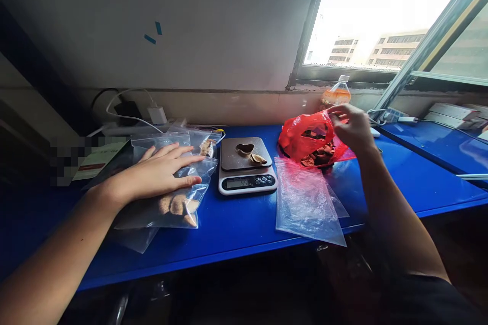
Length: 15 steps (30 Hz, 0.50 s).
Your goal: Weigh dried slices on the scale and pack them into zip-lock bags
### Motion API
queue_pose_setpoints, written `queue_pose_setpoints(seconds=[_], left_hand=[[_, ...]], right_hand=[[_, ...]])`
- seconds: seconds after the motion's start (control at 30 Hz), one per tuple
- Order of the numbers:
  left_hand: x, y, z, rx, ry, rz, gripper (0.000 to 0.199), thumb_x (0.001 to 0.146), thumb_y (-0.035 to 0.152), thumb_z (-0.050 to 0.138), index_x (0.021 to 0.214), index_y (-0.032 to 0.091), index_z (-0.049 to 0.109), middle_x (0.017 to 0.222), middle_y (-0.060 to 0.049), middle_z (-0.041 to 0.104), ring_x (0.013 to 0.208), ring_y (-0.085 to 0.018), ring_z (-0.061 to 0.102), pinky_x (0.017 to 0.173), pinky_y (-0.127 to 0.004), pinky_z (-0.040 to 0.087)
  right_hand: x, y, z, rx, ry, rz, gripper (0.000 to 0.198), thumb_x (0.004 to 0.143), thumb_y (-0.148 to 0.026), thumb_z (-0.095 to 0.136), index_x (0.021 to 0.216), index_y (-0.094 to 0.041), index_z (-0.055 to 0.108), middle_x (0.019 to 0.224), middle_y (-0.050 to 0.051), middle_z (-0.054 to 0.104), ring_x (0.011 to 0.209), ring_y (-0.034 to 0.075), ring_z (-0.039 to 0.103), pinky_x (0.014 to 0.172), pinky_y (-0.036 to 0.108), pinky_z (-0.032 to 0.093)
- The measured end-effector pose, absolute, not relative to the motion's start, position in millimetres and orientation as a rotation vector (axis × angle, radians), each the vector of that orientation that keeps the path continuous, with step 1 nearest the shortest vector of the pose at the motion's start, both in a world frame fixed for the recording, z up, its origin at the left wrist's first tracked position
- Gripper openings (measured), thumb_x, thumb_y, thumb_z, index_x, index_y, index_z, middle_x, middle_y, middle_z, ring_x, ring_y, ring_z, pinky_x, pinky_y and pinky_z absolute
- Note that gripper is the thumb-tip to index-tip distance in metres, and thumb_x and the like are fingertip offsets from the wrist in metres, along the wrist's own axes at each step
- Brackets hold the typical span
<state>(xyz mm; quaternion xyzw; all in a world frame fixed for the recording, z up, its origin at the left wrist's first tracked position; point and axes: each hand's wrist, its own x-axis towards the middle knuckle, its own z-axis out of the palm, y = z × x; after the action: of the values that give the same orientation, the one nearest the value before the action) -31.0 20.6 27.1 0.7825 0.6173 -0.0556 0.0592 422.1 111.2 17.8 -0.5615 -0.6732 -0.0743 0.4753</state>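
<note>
My left hand (163,167) lies flat, fingers spread, on a clear zip bag (148,216) with several tan dried pieces (177,204) inside. Between my hands stands a kitchen scale (247,177); its display looks to read 45. Two curled brown dried pieces (244,149) rest on its plate. At the right, my right hand (353,124) pinches the rim of a red plastic bag (301,134). Dark reddish-brown dried pieces (320,155) show through the bag's opening. In front of it lie flat clear plastic bags (308,205).
Behind the red bag stands a bottle of orange drink (335,94) below the window. A white charger (157,112) and cables sit along the wall at left. White boxes (452,114) lie far right. The blue table's (236,244) front edge runs nearest me.
</note>
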Motion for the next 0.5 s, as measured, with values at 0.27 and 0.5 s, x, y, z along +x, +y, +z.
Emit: queue_pose_setpoints(seconds=[0.27,0.5], left_hand=[[-30,21,27,2.363,1.857,-0.124,0.072,0.078,0.081,0.042,0.142,0.048,0.04,0.16,0.003,0.025,0.149,-0.035,0.008,0.116,-0.062,0.004],[-32,22,27,2.368,1.851,-0.162,0.073,0.078,0.081,0.041,0.143,0.048,0.037,0.16,0.003,0.023,0.15,-0.034,0.005,0.116,-0.062,0.003]], right_hand=[[398,96,26,-1.141,-1.265,-0.136,0.021,0.084,-0.033,0.057,0.097,-0.018,0.066,0.082,0.007,0.067,0.064,0.015,0.06,0.059,0.031,0.047],[308,54,13,-0.871,-1.787,-0.103,0.021,0.089,-0.028,0.057,0.107,-0.021,0.065,0.093,0.005,0.069,0.066,0.012,0.059,0.065,0.029,0.05]])
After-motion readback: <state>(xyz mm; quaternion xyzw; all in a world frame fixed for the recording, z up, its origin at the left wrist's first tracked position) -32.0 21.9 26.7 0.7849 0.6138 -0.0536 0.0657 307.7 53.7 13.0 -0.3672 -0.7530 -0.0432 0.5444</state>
